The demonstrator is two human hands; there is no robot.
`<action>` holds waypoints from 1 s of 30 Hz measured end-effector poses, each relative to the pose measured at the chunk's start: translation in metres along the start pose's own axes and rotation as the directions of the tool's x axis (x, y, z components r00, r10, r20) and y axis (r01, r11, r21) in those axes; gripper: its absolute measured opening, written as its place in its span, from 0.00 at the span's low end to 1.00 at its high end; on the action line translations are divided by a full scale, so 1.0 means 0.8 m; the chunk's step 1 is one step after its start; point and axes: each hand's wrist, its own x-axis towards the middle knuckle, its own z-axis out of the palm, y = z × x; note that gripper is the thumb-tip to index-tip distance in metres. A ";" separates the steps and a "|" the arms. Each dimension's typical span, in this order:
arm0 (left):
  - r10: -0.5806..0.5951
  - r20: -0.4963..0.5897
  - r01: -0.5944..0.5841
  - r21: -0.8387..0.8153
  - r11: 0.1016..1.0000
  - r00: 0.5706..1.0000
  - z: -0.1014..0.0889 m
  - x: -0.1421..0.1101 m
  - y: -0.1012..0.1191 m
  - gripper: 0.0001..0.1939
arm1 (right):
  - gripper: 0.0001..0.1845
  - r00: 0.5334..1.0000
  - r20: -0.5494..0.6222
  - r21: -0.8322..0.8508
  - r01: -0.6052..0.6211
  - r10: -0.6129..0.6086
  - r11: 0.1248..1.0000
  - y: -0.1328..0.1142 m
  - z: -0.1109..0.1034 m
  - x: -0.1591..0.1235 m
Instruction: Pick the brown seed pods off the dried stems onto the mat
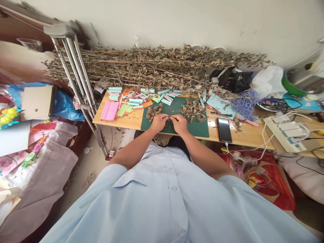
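Green cutting mat [194, 129] mid-frame on wood tabletop [129, 123]: L hand [159, 123] & R hand [179, 124], fingers [166, 116] together on dried plant sprig [171, 117], just right of dried seed-head pile [153, 112].

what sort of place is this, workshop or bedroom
Probably a bedroom doubling as a craft space: a bed with floral bedding beside a wooden desk holding teal paper tubes and dried leafy stems.
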 end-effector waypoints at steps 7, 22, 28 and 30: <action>-0.046 0.006 0.046 -0.067 0.997 0.999 -0.002 -0.003 -0.004 0.09 | 0.16 0.995 0.023 0.095 -0.104 0.102 0.990 0.008 0.000 0.003; -0.053 0.029 0.056 -0.092 0.994 0.998 0.002 -0.008 -0.010 0.22 | 0.21 0.948 0.194 0.252 -0.297 0.253 0.921 -0.006 -0.003 -0.002; 0.051 0.077 -0.050 -0.018 0.999 0.996 0.003 -0.005 -0.017 0.15 | 0.22 0.946 0.218 0.252 -0.292 0.240 0.923 -0.003 -0.004 0.002; 0.044 0.069 -0.044 0.002 0.999 0.997 0.003 -0.005 -0.016 0.12 | 0.23 0.943 0.199 0.277 -0.316 0.268 0.907 -0.002 -0.004 0.004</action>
